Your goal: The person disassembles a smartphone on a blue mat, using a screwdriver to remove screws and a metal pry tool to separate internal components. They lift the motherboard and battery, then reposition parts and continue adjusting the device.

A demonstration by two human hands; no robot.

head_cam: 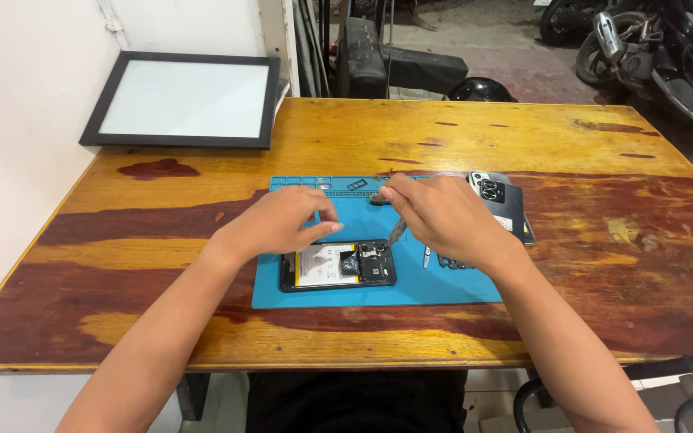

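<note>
An opened phone [338, 265] lies face down on a blue work mat [451, 285], its white battery and dark circuit board exposed. My left hand [282, 222] hovers just above its upper edge, thumb and fingers pinched close together; whether it holds a tiny part I cannot tell. My right hand [441, 216] grips a slim metal tool [395, 232] whose tip points down at the phone's board end. Beside the right hand lies the phone's removed back cover [500, 195] with its camera ring.
The mat sits on a worn wooden table [162, 232]. A black-framed white panel [182, 99] rests at the far left against the wall. Tweezers [427, 257] lie on the mat. Parked scooters [659, 48] stand beyond the table's far right.
</note>
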